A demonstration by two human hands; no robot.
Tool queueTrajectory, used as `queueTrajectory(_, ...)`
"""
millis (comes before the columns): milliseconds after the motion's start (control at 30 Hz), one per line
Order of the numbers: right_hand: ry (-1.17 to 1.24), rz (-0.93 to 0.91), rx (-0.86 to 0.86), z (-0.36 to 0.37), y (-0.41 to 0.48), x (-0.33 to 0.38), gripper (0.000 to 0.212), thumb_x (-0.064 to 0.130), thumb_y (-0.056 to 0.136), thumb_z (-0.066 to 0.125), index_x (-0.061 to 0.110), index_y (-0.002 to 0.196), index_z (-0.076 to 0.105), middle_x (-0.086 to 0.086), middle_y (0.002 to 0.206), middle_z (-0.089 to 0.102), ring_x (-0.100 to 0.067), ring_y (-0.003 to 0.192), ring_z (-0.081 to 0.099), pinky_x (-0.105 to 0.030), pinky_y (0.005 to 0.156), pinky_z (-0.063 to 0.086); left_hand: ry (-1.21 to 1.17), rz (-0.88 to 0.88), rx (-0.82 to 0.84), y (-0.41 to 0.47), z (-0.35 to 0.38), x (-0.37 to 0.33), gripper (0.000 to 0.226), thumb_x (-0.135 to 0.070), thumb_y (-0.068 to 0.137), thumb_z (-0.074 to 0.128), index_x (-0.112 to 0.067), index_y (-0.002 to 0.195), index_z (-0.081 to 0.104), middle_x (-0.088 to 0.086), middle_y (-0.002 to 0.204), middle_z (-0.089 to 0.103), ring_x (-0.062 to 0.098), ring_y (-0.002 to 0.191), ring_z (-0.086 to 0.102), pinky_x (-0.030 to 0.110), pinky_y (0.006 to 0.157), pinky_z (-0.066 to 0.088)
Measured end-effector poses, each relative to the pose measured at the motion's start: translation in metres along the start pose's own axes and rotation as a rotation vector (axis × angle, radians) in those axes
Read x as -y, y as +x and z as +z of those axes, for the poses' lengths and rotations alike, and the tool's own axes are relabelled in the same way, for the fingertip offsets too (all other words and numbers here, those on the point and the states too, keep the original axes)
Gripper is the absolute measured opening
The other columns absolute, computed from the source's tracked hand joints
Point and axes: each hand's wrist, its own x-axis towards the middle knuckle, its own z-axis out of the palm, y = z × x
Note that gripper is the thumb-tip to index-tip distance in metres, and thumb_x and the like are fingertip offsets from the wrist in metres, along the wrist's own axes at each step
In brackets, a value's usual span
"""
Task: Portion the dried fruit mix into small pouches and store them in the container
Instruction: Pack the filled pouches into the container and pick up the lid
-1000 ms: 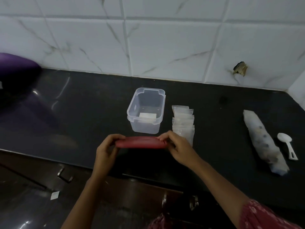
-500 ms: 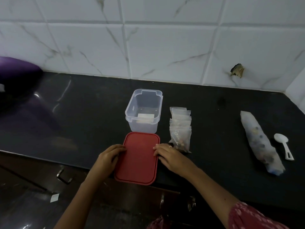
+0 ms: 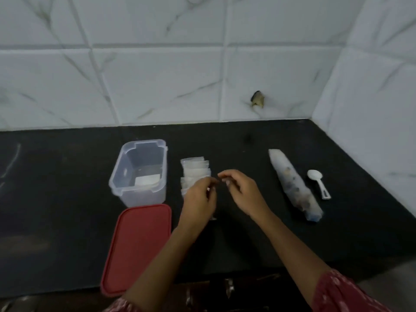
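So the lid (image 3: 137,246) is out of our hands now. Half a second back we had it flat under our fingers; now it lies alone at 6 o'clock of the open container (image 3: 144,197). Both hands have gone over to the pouches (image 3: 195,170) at the container's 3 o'clock. Our left hand (image 3: 200,199) is over the stack and our right hand (image 3: 243,192) just beside it, fingers curled. It's too blurry to tell if either really holds a pouch. The bag (image 3: 295,185) and spoon (image 3: 317,181) lie untouched further out at 3 o'clock, so we'd guess filling comes next.
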Motion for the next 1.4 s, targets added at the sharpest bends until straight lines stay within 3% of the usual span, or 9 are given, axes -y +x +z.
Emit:
queueTrajectory(133,-0.026,0.172,-0.124,-0.046,0.006,-0.026,0.029,-0.004,0.091,0.044,0.009,0.110,0.062,-0.003,0.111,0.065,-0.006,0.102,0.059,-0.010,0.091,0.045,-0.108,-0.077,0.171,0.030,0.049,-0.030,0.025,-0.011,0.093,0.049,-0.017,0.116,0.058,0.002,0.103,0.065,0.011,0.084,0.063,0.028,0.079,0.054)
queueTrajectory(267,-0.057,0.277,-0.275,-0.082,0.004,-0.045,0.029,-0.007,0.090,0.043,0.002,0.108,0.063,-0.009,0.110,0.066,-0.016,0.105,0.060,-0.013,0.090,0.041,-0.289,-0.317,0.358,0.050,0.092,-0.052,0.029,-0.016,0.096,0.047,-0.012,0.125,0.049,0.005,0.105,0.058,0.019,0.087,0.064,0.033,0.075,0.058)
queueTrajectory(367,-0.150,0.423,-0.342,-0.106,0.002,-0.063,0.030,-0.002,0.090,0.042,0.004,0.114,0.060,-0.007,0.115,0.060,-0.014,0.107,0.055,-0.014,0.086,0.038,-0.323,-0.419,0.410,0.060,0.120,-0.061,0.040,-0.021,0.096,0.048,-0.014,0.135,0.040,0.009,0.123,0.051,0.020,0.088,0.062,0.036,0.076,0.059)
queueTrajectory(500,-0.514,0.750,-0.160,-0.125,-0.002,-0.099,0.035,0.026,0.096,0.040,0.013,0.126,0.052,-0.013,0.130,0.048,-0.035,0.120,0.045,-0.039,0.098,0.038,-0.378,-0.511,0.495,0.068,0.147,-0.066,0.054,-0.028,0.096,0.048,-0.021,0.145,0.026,0.011,0.140,0.038,0.021,0.082,0.062,0.036,0.069,0.060)
queueTrajectory(600,-0.508,0.889,-0.078,-0.125,-0.010,-0.112,0.042,0.038,0.096,0.035,0.013,0.127,0.049,-0.016,0.133,0.045,-0.038,0.124,0.041,-0.043,0.101,0.034,-0.468,-0.549,0.555,0.071,0.160,-0.069,0.056,-0.026,0.096,0.047,-0.022,0.147,0.023,0.011,0.132,0.046,0.024,0.089,0.061,0.037,0.069,0.060)
queueTrajectory(767,-0.304,0.927,-0.103,-0.122,-0.006,-0.115,0.041,0.032,0.098,0.037,0.005,0.125,0.051,-0.022,0.127,0.050,-0.034,0.118,0.048,-0.037,0.098,0.038,-0.560,-0.592,0.618,0.075,0.173,-0.070,0.049,-0.020,0.096,0.048,-0.019,0.143,0.034,0.013,0.119,0.058,0.022,0.079,0.064,0.035,0.068,0.059)
queueTrajectory(967,-0.034,0.903,-0.185,-0.119,0.000,-0.105,0.027,0.022,0.098,0.041,0.006,0.110,0.058,-0.012,0.097,0.064,-0.019,0.083,0.058,-0.030,0.074,0.045,-0.565,-0.532,0.643,0.079,0.167,-0.064,0.052,-0.018,0.093,0.054,-0.022,0.142,0.037,0.012,0.128,0.052,0.025,0.098,0.065,0.037,0.068,0.060)
queueTrajectory(1167,0.143,0.856,-0.248,-0.107,0.031,-0.080,0.027,0.025,0.096,0.044,0.006,0.109,0.060,-0.012,0.092,0.068,-0.025,0.088,0.065,-0.042,0.090,0.051,-0.532,-0.417,0.516,0.100,0.137,-0.062,0.047,-0.020,0.096,0.048,-0.024,0.142,0.037,0.001,0.120,0.034,0.024,0.109,0.057,0.039,0.077,0.059)
queueTrajectory(1400,0.361,0.747,-0.174,-0.071,0.085,-0.021,0.025,0.023,0.095,0.048,0.008,0.111,0.060,-0.013,0.102,0.068,-0.025,0.093,0.066,-0.041,0.086,0.054,-0.450,-0.357,0.275,0.133,0.063,-0.043,0.046,-0.022,0.096,0.044,-0.022,0.142,0.037,0.008,0.129,0.035,0.024,0.111,0.053,0.042,0.090,0.053)
